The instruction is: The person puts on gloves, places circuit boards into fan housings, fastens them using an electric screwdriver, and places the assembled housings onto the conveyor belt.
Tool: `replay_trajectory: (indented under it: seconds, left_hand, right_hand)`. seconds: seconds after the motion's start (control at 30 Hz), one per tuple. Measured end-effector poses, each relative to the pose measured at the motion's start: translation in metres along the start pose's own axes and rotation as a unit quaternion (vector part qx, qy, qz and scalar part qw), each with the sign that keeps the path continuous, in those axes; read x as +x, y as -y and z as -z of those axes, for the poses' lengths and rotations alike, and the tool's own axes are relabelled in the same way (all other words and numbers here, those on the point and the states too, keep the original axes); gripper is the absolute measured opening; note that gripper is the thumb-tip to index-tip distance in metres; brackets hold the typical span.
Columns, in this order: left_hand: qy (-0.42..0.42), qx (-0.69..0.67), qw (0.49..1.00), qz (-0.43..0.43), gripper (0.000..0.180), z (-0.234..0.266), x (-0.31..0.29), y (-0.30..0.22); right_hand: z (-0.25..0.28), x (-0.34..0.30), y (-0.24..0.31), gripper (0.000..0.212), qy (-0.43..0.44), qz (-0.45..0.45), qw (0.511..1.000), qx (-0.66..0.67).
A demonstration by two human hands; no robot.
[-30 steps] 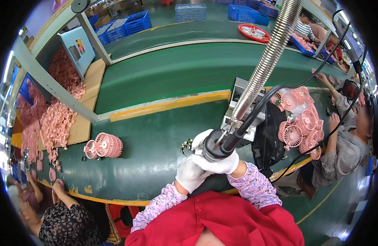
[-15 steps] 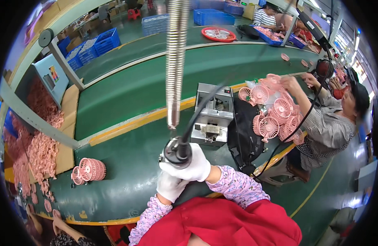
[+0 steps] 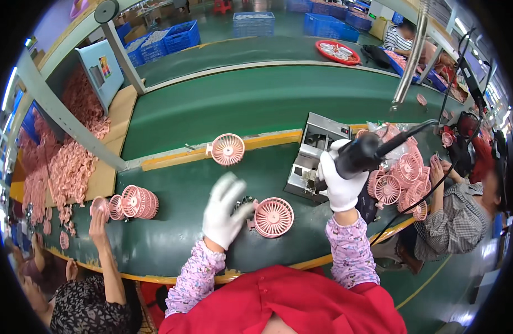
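Right hand [image 3: 343, 188] clasps electric screwdriver [image 3: 359, 156]; left hand [image 3: 225, 214], spread, seemingly empty, could shift pink fan housing [image 3: 273, 217] by brushing it.

Pink fan housing [image 3: 274, 217] face up, black corded tool [image 3: 359, 153] held tilted!
Round and slatted, the housing is seen resting, its spokes on show; to its right and farther off, the cylindrical tool is gripped.

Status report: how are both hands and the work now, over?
Left hand open beside pink fan cover. Right hand gripping black corded tool. Metal box near right hand.
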State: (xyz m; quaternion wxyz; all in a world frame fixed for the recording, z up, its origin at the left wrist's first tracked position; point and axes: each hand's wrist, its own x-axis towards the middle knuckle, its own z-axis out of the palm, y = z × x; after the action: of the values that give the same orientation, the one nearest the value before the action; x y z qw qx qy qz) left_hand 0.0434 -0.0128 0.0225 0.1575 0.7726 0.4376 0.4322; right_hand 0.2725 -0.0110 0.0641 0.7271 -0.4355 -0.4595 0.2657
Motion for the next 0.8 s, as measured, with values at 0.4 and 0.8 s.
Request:
replay_trajectory:
  seconds: [0.4, 0.8]
  left_hand:
    - [0.166, 0.038, 0.979, -0.114, 0.023, -0.030, -0.050, -0.007]
    - [0.146, 0.034, 0.979, -0.136, 0.024, -0.033, -0.052, -0.006]
  right_hand:
    - [-0.015, -0.028, 0.015, 0.033, 0.084, -0.064, 0.988, 0.111]
    - [-0.045, -0.049, -0.018, 0.027, 0.097, -0.146, 0.978, 0.115]
